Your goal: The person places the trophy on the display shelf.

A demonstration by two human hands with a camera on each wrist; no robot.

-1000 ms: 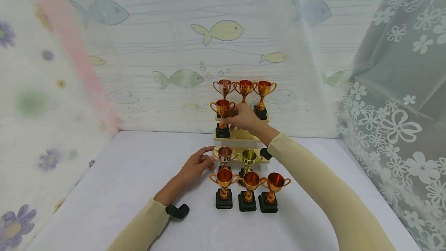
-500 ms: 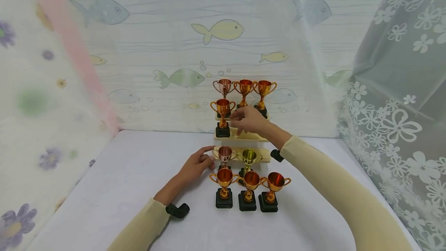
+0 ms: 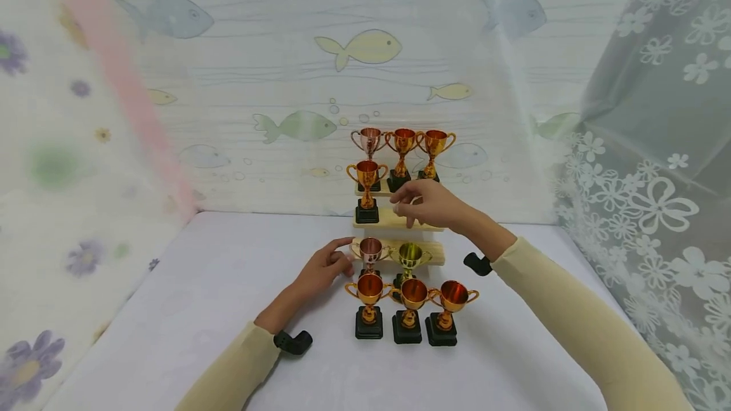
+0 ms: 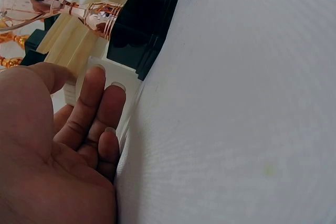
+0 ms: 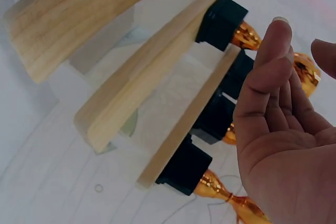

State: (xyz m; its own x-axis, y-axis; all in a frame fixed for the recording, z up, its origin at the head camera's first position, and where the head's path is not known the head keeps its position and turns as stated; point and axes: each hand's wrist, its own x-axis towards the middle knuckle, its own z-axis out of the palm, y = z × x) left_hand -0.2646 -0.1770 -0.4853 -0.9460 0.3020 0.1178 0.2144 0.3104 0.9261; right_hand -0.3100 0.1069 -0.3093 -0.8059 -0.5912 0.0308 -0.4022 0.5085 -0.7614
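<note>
In the head view my right hand [image 3: 434, 205] holds nothing, its fingers loosely bent in front of the wooden middle shelf [image 3: 385, 217]. Just left of it, a copper-gold trophy cup [image 3: 367, 173] stands upright on that shelf's left end. Above, the top shelf bears a rose-gold trophy [image 3: 370, 138] and two orange-gold ones, shown by their black bases [image 5: 184, 166] in the right wrist view. My left hand [image 3: 321, 274] rests against the left end of the lowest shelf [image 3: 431, 254], index finger at its edge. Beside its fingers is the black base [image 4: 140, 32] of another rose-gold trophy.
On the white table [image 3: 245, 284], a rose-gold trophy [image 3: 370, 250] and a yellow-gold trophy [image 3: 410, 256] stand before the lowest shelf. Nearer is a row of three copper-gold trophies, the right one [image 3: 454, 297] slightly tilted in view. A fish-patterned curtain [image 3: 274, 68] hangs behind.
My right hand has let go of the copper-gold trophy on the middle shelf and drawn back to the right. The trophy stays standing there; my left hand has kept its place.
</note>
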